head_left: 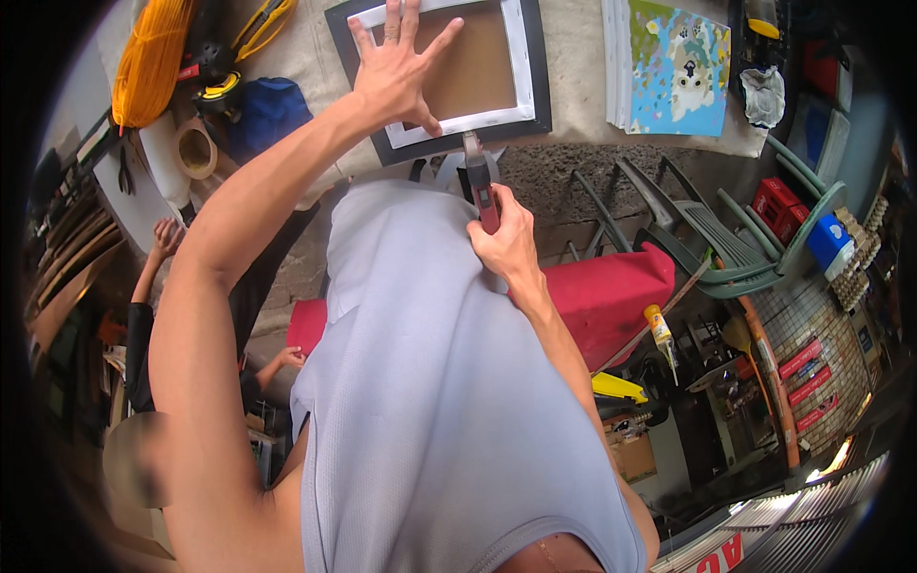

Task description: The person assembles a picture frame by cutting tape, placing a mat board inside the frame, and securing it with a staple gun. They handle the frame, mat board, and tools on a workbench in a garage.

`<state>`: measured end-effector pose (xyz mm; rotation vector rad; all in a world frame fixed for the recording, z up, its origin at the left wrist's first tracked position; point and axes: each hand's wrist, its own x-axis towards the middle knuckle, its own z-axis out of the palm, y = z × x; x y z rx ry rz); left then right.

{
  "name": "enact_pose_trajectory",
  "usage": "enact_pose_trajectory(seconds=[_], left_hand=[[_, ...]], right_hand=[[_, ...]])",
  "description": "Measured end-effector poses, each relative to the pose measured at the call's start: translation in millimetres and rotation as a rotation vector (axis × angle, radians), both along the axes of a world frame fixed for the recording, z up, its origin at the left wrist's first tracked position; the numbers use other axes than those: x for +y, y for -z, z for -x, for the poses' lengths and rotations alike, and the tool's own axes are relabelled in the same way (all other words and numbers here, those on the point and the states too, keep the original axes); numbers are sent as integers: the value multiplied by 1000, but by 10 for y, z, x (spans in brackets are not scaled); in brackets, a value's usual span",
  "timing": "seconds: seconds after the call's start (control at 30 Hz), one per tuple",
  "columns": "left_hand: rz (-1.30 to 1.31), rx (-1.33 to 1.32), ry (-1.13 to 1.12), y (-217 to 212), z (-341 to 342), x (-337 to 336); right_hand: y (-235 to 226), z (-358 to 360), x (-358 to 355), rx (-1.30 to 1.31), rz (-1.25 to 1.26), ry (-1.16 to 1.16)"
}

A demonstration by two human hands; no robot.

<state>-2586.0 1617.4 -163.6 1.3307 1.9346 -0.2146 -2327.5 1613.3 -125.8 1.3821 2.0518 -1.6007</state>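
Fingers spread wide, my left hand (401, 72) lies over a dark picture frame (543, 91) on the table, its fingertips by the far side and thumb by the near side. Inside the dark frame sits a white inner frame (523, 57) around a brown panel (478, 62). My right hand (511, 237) is closed around the handle of a hand tool (485, 196) with a red and dark body and a metal nose. That nose meets the frame's near edge; its exact working end is too small to make out.
A painted canvas of a pale animal (683, 72) lies on a stack at the right. Orange cord (153, 62), a tape roll (196, 153) and blue cloth (267, 110) are at the left. Green plastic chairs (712, 234) stand right. Another person's hand (167, 237) shows at left.
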Motion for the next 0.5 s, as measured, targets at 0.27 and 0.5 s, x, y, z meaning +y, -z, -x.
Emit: enact_pose_trajectory(seconds=[0.27,0.5], left_hand=[[64,6,3,-56,2,47],[65,-8,0,-44,18,45]], right_hand=[[4,-13,-27,10,-2,-7],[0,-36,-37,13,38,11]])
